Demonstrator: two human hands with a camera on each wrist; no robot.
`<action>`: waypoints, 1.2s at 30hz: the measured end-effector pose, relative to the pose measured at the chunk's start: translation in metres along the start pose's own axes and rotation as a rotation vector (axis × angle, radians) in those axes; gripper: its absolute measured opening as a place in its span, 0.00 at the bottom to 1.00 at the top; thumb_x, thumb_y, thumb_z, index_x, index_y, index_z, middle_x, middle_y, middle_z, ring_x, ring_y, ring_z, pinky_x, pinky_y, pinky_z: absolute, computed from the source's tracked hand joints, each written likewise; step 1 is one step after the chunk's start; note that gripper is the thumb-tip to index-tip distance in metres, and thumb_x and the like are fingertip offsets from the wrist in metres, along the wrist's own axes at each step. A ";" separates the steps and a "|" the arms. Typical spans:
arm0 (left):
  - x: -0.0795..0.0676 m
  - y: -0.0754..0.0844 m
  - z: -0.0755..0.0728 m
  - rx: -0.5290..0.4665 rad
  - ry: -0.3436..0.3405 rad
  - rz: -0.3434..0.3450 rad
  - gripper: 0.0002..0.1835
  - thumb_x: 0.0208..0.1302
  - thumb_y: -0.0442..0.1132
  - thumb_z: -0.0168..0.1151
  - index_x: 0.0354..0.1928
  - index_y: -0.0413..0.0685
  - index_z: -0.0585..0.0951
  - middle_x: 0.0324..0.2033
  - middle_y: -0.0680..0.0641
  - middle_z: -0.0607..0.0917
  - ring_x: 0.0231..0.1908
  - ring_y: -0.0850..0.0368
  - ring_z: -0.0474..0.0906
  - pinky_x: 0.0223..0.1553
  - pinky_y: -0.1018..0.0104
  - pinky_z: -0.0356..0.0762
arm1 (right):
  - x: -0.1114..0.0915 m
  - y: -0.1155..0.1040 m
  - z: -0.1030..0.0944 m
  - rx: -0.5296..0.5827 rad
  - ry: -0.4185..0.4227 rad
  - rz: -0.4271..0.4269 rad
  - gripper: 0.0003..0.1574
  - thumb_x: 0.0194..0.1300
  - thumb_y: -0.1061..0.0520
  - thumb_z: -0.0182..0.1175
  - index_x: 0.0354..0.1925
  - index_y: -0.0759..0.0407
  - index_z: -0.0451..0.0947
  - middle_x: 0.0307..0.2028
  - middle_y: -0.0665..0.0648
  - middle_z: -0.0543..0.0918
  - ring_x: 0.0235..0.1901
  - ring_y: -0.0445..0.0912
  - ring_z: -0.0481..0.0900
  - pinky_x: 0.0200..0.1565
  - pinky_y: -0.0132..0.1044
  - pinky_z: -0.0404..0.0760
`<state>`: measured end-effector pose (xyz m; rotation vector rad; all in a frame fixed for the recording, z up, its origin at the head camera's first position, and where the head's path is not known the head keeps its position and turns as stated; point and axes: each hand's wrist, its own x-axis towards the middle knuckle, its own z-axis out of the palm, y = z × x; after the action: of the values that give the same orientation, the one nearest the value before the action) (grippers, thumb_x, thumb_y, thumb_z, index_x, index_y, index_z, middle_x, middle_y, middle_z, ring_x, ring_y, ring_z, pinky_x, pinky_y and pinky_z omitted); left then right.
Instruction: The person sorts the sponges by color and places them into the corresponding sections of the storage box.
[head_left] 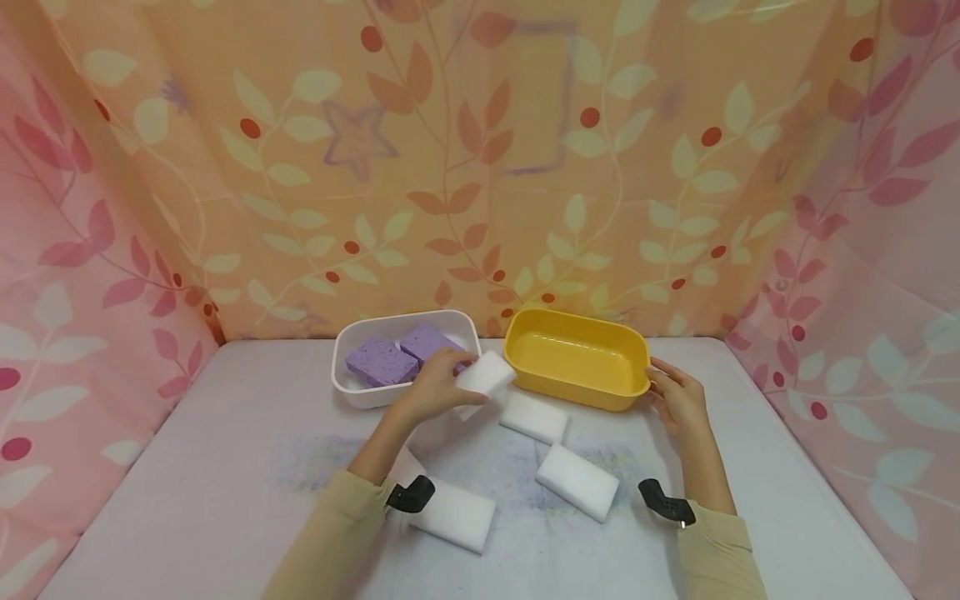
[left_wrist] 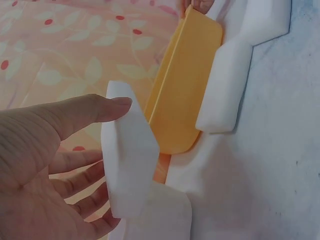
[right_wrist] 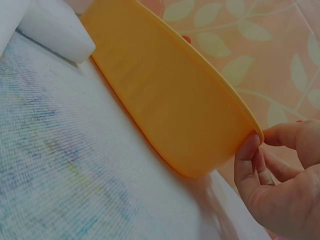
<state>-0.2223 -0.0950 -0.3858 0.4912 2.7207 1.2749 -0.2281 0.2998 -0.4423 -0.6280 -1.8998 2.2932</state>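
Note:
My left hand (head_left: 435, 387) grips a white sponge (head_left: 487, 373) between thumb and fingers, raised above the table between two tubs. In the left wrist view the thumb lies on one side of this sponge (left_wrist: 127, 155) and the fingertips on the other. My right hand (head_left: 681, 398) pinches the right end rim of a yellow plastic tub (head_left: 577, 385), which has nothing in it. In the right wrist view thumb and fingers close on the rim of the yellow tub (right_wrist: 170, 95). Another white sponge (left_wrist: 170, 212) lies partly hidden below the held one.
Left of the yellow tub stands a white tub (head_left: 360, 398) with two purple sponges (head_left: 382, 362) inside. White sponges (head_left: 577, 482) lie loose on the cloth-covered table (head_left: 225, 500), several in front of the tubs. A patterned curtain (head_left: 465, 167) closes off the back and sides.

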 end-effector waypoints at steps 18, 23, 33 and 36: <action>0.022 0.014 0.023 0.008 -0.021 0.031 0.36 0.54 0.39 0.83 0.64 0.33 0.81 0.55 0.37 0.80 0.54 0.42 0.77 0.60 0.48 0.80 | -0.002 -0.001 -0.001 -0.036 -0.009 0.025 0.38 0.79 0.57 0.59 0.80 0.64 0.61 0.40 0.42 0.80 0.36 0.36 0.77 0.40 0.22 0.82; 0.026 0.015 0.030 -0.007 -0.019 0.030 0.36 0.54 0.38 0.82 0.64 0.32 0.80 0.57 0.35 0.79 0.55 0.41 0.76 0.60 0.48 0.79 | -0.002 -0.001 -0.001 -0.038 -0.017 0.032 0.38 0.80 0.57 0.58 0.80 0.63 0.61 0.37 0.40 0.80 0.35 0.35 0.77 0.39 0.22 0.82; 0.032 0.021 0.037 0.005 -0.032 0.045 0.37 0.54 0.39 0.82 0.64 0.31 0.80 0.56 0.36 0.79 0.55 0.42 0.75 0.62 0.48 0.78 | -0.002 -0.001 0.000 -0.033 -0.003 0.020 0.37 0.79 0.56 0.60 0.79 0.63 0.63 0.40 0.42 0.80 0.37 0.37 0.78 0.41 0.22 0.83; 0.035 0.023 0.039 0.012 -0.030 0.063 0.36 0.53 0.38 0.82 0.63 0.30 0.80 0.57 0.34 0.79 0.57 0.39 0.75 0.63 0.46 0.77 | -0.002 0.000 0.000 -0.040 -0.006 0.019 0.37 0.79 0.56 0.60 0.79 0.63 0.63 0.41 0.42 0.79 0.37 0.37 0.77 0.41 0.22 0.83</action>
<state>-0.2408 -0.0420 -0.3918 0.5967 2.7105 1.2554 -0.2268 0.2990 -0.4414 -0.6470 -1.9550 2.2763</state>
